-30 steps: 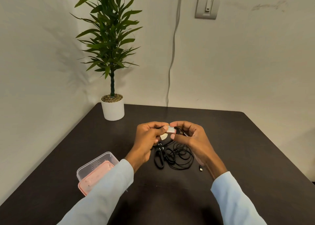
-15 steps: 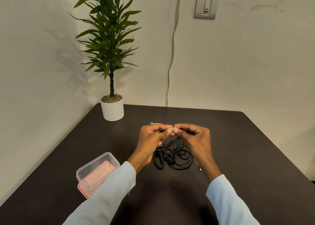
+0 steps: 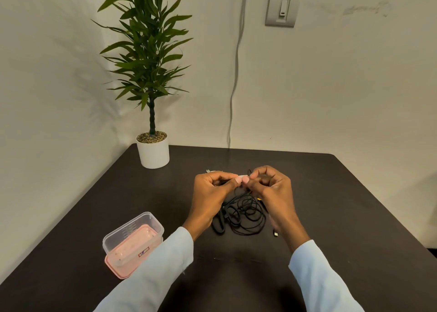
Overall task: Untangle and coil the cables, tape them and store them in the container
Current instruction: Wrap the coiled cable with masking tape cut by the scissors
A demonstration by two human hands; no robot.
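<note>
Pinching white tape (image 3: 241, 177) crosswise, both hands, above black cables (image 3: 243, 213)

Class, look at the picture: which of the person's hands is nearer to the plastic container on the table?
Left. The left hand is above the table on the plastic container's side; the right hand is farther away, beyond the black cables.

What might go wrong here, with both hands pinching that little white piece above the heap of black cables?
1. The white piece, probably tape, is pinched between the left hand and the right hand; it may stick to fingertips or fold on itself.
2. The black cables look loosely heaped, so the loops could spring apart or re-tangle.
3. A loose connector lies by the right wrist and may snag on the sleeve.
</note>
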